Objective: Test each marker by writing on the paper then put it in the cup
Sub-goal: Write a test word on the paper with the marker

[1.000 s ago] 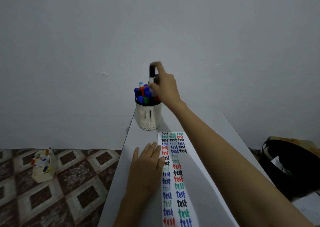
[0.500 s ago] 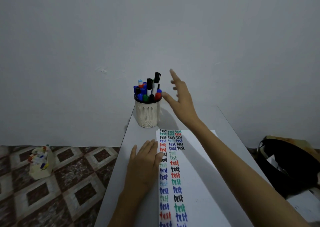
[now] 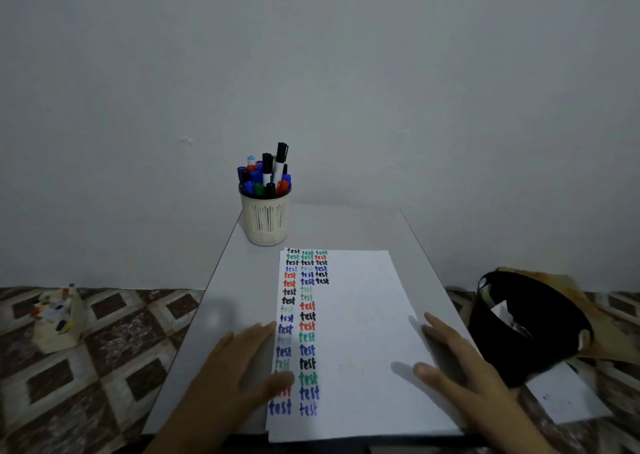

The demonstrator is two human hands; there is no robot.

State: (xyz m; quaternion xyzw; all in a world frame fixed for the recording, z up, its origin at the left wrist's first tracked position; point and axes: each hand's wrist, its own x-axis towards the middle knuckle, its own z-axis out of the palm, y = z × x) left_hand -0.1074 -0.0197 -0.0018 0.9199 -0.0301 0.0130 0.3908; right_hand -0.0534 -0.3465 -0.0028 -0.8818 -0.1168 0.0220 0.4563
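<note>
Two empty hands flat on the paper, markers in the cup

Far left on the patterned floor point(image 3: 114, 342) I see a small cream holder point(image 3: 60, 325) with bits of colour in it, too blurred to count. Next comes the grey table point(image 3: 221, 301). My left hand point(image 3: 235, 370) lies flat, fingers spread and holding nothing, its thumb covering part of the first column of writing. Behind it, at the table's far left corner, stands one ribbed cup point(image 3: 265, 219) packed with markers point(image 3: 266, 173); I make out about a dozen caps, blue, black, red and green. One paper point(image 3: 360, 332) carries three columns of the word "test". My right hand point(image 3: 460, 367) rests open on the sheet's right edge, fingers loose and empty. Beyond the table's right side sits one black bag point(image 3: 526, 329).
</note>
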